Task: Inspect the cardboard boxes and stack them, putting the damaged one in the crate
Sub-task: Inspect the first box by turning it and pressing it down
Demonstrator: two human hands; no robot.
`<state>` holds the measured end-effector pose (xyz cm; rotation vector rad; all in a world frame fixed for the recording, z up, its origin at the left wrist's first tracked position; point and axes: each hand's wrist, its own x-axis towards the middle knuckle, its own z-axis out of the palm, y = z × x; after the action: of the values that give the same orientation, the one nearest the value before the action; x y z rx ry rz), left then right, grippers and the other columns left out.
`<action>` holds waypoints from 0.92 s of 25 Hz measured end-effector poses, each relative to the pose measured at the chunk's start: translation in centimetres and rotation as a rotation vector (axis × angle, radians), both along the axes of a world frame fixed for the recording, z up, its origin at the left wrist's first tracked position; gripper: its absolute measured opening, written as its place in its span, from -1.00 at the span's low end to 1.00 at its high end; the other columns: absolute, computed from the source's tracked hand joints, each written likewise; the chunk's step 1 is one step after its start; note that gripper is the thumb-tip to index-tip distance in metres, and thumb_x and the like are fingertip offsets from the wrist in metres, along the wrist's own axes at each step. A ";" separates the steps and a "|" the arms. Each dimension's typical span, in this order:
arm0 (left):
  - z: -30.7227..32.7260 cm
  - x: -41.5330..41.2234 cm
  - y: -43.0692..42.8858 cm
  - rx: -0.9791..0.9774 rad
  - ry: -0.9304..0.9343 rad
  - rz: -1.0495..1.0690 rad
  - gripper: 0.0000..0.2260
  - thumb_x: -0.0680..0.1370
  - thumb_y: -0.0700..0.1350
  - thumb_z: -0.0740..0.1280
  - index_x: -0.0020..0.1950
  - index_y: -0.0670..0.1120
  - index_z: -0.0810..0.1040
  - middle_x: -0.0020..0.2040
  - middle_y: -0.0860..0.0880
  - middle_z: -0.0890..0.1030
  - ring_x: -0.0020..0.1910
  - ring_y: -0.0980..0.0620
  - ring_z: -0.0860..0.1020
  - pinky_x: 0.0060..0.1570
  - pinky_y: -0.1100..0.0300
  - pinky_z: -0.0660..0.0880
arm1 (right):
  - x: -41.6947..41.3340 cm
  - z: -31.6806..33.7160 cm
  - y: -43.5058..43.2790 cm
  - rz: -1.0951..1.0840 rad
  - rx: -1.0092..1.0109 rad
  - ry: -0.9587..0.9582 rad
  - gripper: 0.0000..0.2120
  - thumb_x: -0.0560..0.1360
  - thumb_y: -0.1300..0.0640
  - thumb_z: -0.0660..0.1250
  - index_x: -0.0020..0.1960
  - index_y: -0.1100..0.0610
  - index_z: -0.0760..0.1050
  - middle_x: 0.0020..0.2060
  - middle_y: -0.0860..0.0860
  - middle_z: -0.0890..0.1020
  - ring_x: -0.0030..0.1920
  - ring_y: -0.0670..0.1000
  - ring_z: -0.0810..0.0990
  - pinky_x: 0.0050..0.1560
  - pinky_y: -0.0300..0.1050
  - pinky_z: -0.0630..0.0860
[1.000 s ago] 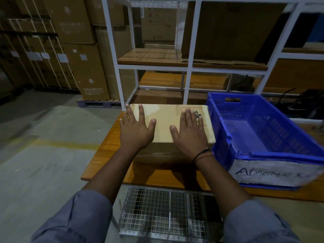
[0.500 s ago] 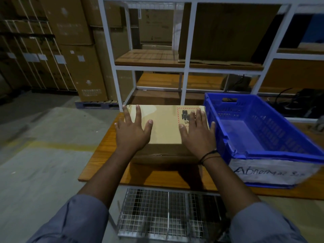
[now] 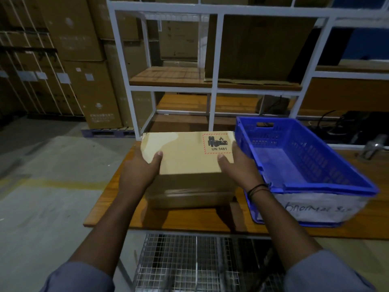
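A tan cardboard box (image 3: 185, 154) with a red-bordered UN 3481 battery label sits on top of a darker cardboard box (image 3: 189, 190) on the wooden table (image 3: 210, 222). My left hand (image 3: 140, 167) grips the top box's left side, thumb on the lid. My right hand (image 3: 237, 163) grips its right side, thumb on top near the label. The box's far left corner looks creased. Just to the right stands the blue plastic crate (image 3: 315, 165), nothing inside it, with a white handwritten label on its front.
A white metal shelf rack (image 3: 212, 89) rises behind the table. Stacked brown cartons (image 3: 90, 91) on a pallet stand at the left. A wire-mesh cart (image 3: 200, 264) lies below the table's near edge. Cables and dark gear sit at the far right.
My hands slid from flat on the lid outward to the box's two sides and took hold of it. The UN 3481 label, covered before, is now in plain sight.
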<state>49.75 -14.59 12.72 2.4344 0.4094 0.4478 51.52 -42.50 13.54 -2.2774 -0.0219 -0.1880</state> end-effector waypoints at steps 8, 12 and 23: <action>0.6 1.5 0.2 -0.107 -0.274 -0.018 -0.49 0.55 0.09 0.37 0.51 0.07 0.44 0.09 -0.11 0.70 0.10 -0.17 0.65 0.12 -0.09 0.61 | 2.5 -0.4 -0.6 -0.100 -0.052 -0.276 -0.24 0.55 -0.27 0.16 0.64 -0.21 -0.11 0.59 0.08 0.25 0.56 0.23 0.25 0.41 0.35 0.40; -2.9 2.7 0.0 -0.102 -0.071 -0.166 -0.45 0.61 -0.01 0.38 0.60 0.03 0.34 0.55 -0.16 0.40 0.48 -0.19 0.42 0.37 -0.04 0.43 | 3.2 -3.6 0.9 -0.049 -0.207 -0.072 -0.37 0.65 -0.07 0.22 0.65 -0.12 0.06 0.66 0.05 0.06 0.62 0.23 0.11 0.49 0.33 0.33; -5.7 3.9 -0.7 0.481 0.335 -0.386 -0.40 0.72 0.23 -0.13 0.70 0.02 -0.11 0.69 -0.11 -0.16 0.66 -0.22 -0.22 0.61 -0.20 -0.18 | 2.1 -5.4 10.6 0.402 -0.724 0.091 -0.37 0.73 -0.14 -0.11 0.69 0.16 -0.06 0.68 0.14 -0.06 0.67 0.16 -0.10 0.64 0.19 -0.13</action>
<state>53.67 -15.34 6.98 2.9779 -0.0533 -0.0432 53.65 -31.87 8.17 -2.9281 -0.5783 0.1678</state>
